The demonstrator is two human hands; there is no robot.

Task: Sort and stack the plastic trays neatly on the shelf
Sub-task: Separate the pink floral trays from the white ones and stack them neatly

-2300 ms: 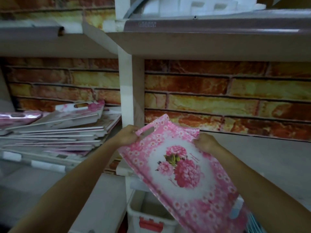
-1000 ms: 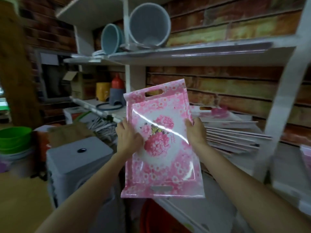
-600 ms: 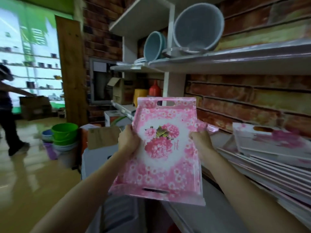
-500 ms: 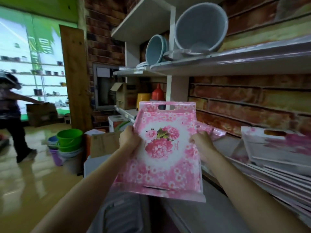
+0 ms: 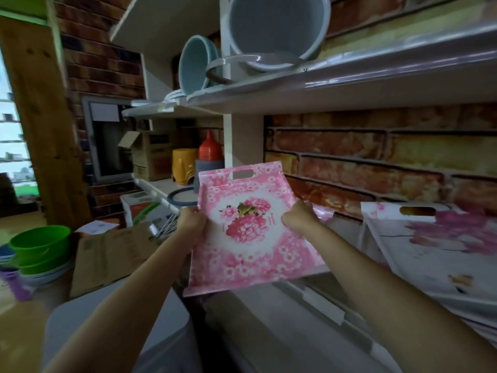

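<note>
I hold a pink plastic tray (image 5: 250, 246) with a printed flower bunch, tilted up in front of me above the shelf edge. My left hand (image 5: 191, 221) grips its left rim and my right hand (image 5: 300, 219) grips its right rim. The handle cutout is at the tray's far end. A leaning stack of white and pink trays (image 5: 441, 254) lies on the shelf (image 5: 282, 319) to the right. A second pink tray edge (image 5: 324, 213) peeks out behind my right hand.
Grey buckets (image 5: 274, 30) lie on their sides on the upper shelf. A red funnel-shaped item (image 5: 210, 149), a yellow stool (image 5: 184, 165) and cardboard boxes (image 5: 150, 154) stand at the far left of the shelf. Green basins (image 5: 40, 246) and a grey bin lid (image 5: 107, 332) sit lower left.
My view has swung left from the empty right bay to the left end of the shelf. The tray, held in both hands throughout, has moved with me and tilted flatter toward the shelf.
</note>
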